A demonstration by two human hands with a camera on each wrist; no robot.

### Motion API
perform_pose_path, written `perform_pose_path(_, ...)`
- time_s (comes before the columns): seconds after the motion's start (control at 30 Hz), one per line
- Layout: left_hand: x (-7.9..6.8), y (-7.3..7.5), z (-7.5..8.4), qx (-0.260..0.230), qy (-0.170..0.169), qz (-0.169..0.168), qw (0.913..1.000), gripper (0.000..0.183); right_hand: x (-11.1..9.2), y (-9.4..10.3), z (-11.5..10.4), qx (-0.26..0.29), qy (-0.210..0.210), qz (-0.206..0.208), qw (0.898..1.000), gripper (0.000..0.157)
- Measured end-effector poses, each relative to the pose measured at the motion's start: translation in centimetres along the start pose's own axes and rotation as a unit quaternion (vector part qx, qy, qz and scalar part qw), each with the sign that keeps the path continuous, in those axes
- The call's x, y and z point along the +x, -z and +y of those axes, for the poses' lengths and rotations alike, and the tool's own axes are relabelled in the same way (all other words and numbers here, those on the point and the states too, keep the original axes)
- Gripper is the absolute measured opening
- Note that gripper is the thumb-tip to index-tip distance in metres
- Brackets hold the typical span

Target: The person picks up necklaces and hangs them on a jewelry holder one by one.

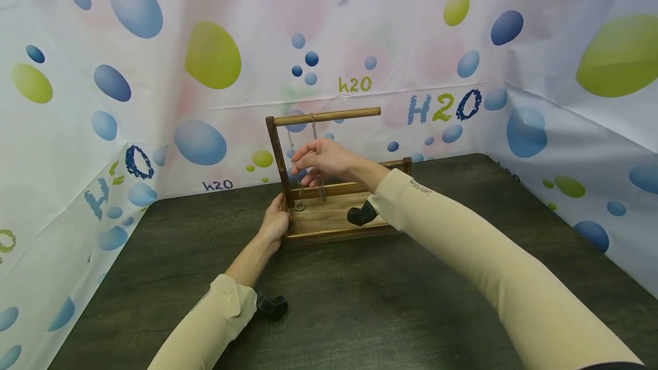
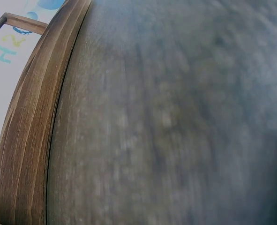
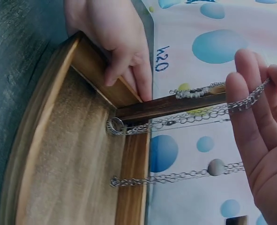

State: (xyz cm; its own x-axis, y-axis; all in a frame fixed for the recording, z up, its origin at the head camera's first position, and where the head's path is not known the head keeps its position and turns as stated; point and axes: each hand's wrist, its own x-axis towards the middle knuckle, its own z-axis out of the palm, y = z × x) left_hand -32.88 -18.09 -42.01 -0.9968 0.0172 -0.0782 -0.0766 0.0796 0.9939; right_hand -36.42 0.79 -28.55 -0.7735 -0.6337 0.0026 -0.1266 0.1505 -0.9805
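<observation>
A wooden jewelry stand (image 1: 329, 220) with a shallow tray, an upright post and a top bar (image 1: 354, 113) stands on the table. My left hand (image 1: 275, 222) grips the tray's left end, thumb over the wall. In front of the post, my right hand (image 1: 329, 159) pinches a silver chain necklace (image 3: 250, 99) between thumb and fingers. Its links lie across the fingers. A ring pendant (image 3: 115, 125) hangs low by the tray. Beside it hangs another chain (image 3: 175, 177) with a round bead (image 3: 216, 167). In the left wrist view, the tray's wooden wall (image 2: 40, 112) shows, with barely any hand.
The dark wood-grain table (image 1: 390, 301) extends around the stand. Behind and at the sides hangs a white backdrop (image 1: 360, 33) printed with blue and green drops. A black wrist camera (image 1: 362, 214) on the right arm sits over the tray.
</observation>
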Motion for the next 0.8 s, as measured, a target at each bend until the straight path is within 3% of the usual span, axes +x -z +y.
perform_pose_path(0.23, -0.1, 0.0, 0.1, -0.002, -0.003, -0.002, 1.0000, 0.080, 0.0, 0.9, -0.9, -0.046, 0.023, 0.013, 0.999, 0.026)
perform_pose_path(0.4, -0.1, 0.1, 0.0, 0.003, 0.001, -0.005, 1.0000, 0.080, -0.3, 1.4, -1.5, -0.141, 0.036, 0.019, 0.989, 0.019)
perform_pose_path(0.47, -0.1, 0.1, 0.0, 0.005, 0.001, -0.007, 1.0000, 0.080, -0.4, 1.6, -1.8, -0.197, 0.040, 0.027, 0.979, 0.017)
perform_pose_path(0.6, 0.0, 0.1, -0.1, 0.007, -0.002, -0.009, 0.9999, 0.078, -0.6, 1.9, -2.3, -0.306, 0.046, 0.042, 0.950, 0.015)
perform_pose_path(0.8, 0.0, 0.1, 0.0, 0.011, -0.002, -0.007, 0.9999, 0.078, -0.8, 2.3, -2.5, -0.405, 0.063, 0.034, 0.912, 0.011)
